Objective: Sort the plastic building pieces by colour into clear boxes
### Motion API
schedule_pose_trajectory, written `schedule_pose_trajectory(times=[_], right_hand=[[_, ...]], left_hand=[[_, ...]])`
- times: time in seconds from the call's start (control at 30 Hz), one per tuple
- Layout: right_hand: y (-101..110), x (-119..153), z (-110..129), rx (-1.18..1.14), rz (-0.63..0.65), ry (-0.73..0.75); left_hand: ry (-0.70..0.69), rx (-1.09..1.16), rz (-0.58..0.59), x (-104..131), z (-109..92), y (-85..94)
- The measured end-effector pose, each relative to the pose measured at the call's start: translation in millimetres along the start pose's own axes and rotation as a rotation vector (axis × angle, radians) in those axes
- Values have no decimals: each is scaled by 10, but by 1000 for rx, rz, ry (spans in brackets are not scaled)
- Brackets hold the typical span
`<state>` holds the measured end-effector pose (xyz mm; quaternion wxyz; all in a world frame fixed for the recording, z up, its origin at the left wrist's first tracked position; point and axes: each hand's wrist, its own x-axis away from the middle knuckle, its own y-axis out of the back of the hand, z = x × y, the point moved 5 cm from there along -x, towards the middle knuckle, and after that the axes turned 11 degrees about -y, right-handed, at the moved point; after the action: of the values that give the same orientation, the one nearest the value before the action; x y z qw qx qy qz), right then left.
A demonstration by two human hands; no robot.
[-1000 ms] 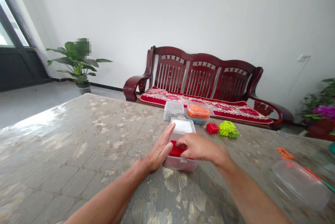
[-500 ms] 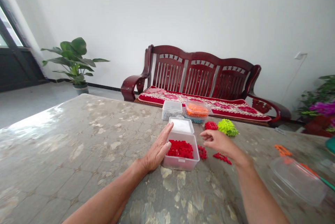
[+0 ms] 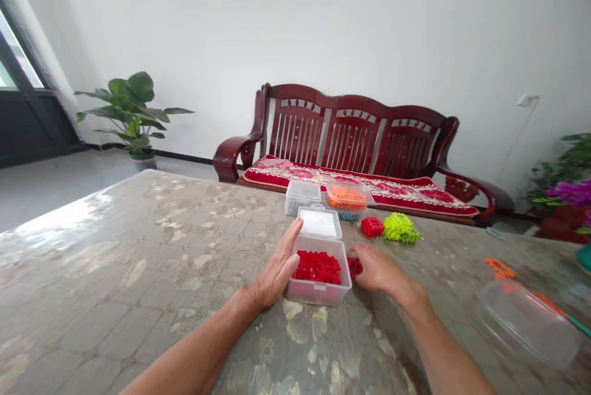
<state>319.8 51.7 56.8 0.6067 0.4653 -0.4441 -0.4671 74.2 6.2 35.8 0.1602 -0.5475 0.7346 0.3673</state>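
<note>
A clear plastic box (image 3: 319,294) with its lid (image 3: 318,223) folded back holds many red pieces (image 3: 317,266). Flat against the box's left side rests my left hand (image 3: 277,269), fingers stretched out. My right hand (image 3: 379,269) is just right of the box, its fingertips closed on a red piece (image 3: 354,266) beside the box wall. Farther back, a red cluster (image 3: 372,227) sits next to a bright green cluster (image 3: 401,228). The red piece seen earlier at the right is hidden by my right hand.
Behind the box stand a lidded clear container (image 3: 302,197) and one with orange pieces (image 3: 347,197). At the right lie orange pieces (image 3: 500,268) and a clear empty-looking tub (image 3: 530,324). A wooden bench (image 3: 351,130) is beyond the table (image 3: 138,259).
My right hand has come down and toward the box, and its fingers have closed on the red piece there. My left hand stays at the box's side.
</note>
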Motion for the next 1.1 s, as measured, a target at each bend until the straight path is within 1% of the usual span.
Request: schedule_pose_trajectory(times=[0.03, 0.1, 0.17, 0.23, 0.3, 0.37, 0.47, 0.53, 0.6, 0.67, 0.73, 0.83, 0.9, 0.93, 1.0, 1.1], right_hand=[[45, -7, -36, -27, -21, -16], [199, 4, -74, -113, -94, -37], [405, 58, -16, -225, -184, -11], [586, 141, 163, -285, -236, 60], [691, 223, 435, -277, -238, 159], [701, 272, 732, -214, -212, 249], [582, 260, 1071, -121, -148, 321], [485, 223, 1181, -119, -109, 338], [430, 193, 1196, -162, -95, 352], [443, 169, 1111, -229, -136, 343], [507, 133, 929, -315, -210, 291], [599, 35, 534, -440, -319, 163], [612, -59, 234, -495, -385, 55], [596, -113, 81, -520, -405, -11], [520, -222, -197, -542, -404, -135], [418, -353, -484, -428, -423, -229]], left_hand=[[-4, -3, -2, 1, 9, -1], [-8, -9, -3, 2, 19, -2], [-7, -17, -1, 1, 16, -2], [-3, -20, -1, -2, 7, -3], [1, -14, -2, -6, -4, -6], [3, 0, -6, -9, -11, -9], [8, 22, -15, -9, -13, -13], [17, 30, -17, -6, -9, -15], [23, 28, -14, -3, -4, -15], [22, 19, -7, -3, -4, -14], [23, 11, 2, -3, -7, -12], [24, 1, 13, -5, -11, -8], [20, -5, 20, -6, -6, -7], [14, -10, 22, -6, 0, -7], [4, -21, 21, -5, 18, -6], [1, -29, 14, -2, 37, -6]])
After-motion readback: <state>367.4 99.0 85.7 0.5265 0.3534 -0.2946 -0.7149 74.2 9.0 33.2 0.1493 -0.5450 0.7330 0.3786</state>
